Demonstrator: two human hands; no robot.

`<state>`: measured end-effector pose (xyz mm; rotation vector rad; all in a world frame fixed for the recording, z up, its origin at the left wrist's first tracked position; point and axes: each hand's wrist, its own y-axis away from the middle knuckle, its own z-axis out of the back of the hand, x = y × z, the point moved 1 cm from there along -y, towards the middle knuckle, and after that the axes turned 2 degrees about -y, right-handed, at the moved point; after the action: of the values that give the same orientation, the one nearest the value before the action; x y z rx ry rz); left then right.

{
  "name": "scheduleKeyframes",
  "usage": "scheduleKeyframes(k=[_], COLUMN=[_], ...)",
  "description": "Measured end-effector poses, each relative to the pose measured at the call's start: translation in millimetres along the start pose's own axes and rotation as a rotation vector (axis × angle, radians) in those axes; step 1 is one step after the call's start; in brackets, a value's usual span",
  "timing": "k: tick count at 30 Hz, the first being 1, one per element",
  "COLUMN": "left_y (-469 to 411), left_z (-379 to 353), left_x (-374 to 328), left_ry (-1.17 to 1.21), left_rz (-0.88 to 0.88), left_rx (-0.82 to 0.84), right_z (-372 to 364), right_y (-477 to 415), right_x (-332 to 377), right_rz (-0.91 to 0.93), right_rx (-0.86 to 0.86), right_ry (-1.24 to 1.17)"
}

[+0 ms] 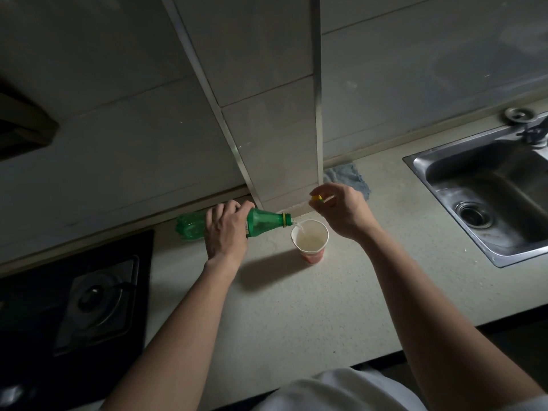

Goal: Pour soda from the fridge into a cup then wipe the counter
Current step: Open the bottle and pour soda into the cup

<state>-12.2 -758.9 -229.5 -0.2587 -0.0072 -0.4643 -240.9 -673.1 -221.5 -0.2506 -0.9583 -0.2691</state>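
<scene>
Our left hand (226,232) grips the green bottle (237,225), tipped nearly flat and pouring into the cup (310,241) on the bench (296,307); our right hand (341,210) pinches the yellow cap (316,198). Unsteadied, the light cup could tip, or foam could overflow.

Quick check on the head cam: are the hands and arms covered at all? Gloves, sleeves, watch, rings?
Both bare. The left hand and right hand wear no gloves, and no rings show. Both forearms are uncovered from the wrists to the frame's lower edge: no sleeves, watch or bands in view. The only clothing visible is a white garment at the bottom of the frame. Dim light could hide small details.
</scene>
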Motion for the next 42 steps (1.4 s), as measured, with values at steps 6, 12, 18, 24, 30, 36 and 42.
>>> scheduleKeyframes(k=[6, 12, 18, 24, 30, 36, 42], left_y=[-1, -1, -3, -4, -5, -6, -6], left_z=[2, 3, 5, 6, 8, 9, 12], left_x=[0, 0, 0, 1, 1, 3, 5], left_ry=[0.000, -0.008, -0.005, -0.015, -0.018, -0.022, -0.025], left_rz=[0.002, 0.004, 0.003, -0.002, 0.000, 0.003, 0.015], left_rx=[-0.011, -0.017, -0.029, -0.034, -0.035, -0.039, -0.033], right_z=[0, 0, 1, 2, 6, 7, 7], right_y=[0, -1, -1, -1, -1, -2, -3], right_x=[1, 2, 2, 1, 3, 5, 7], right_rz=[0.001, -0.004, -0.006, -0.014, -0.034, -0.029, -0.015], right_rx=[-0.001, 0.002, 0.001, 0.007, 0.008, 0.002, -0.002], right_ry=[0.000, -0.001, -0.002, 0.000, -0.008, 0.007, 0.027])
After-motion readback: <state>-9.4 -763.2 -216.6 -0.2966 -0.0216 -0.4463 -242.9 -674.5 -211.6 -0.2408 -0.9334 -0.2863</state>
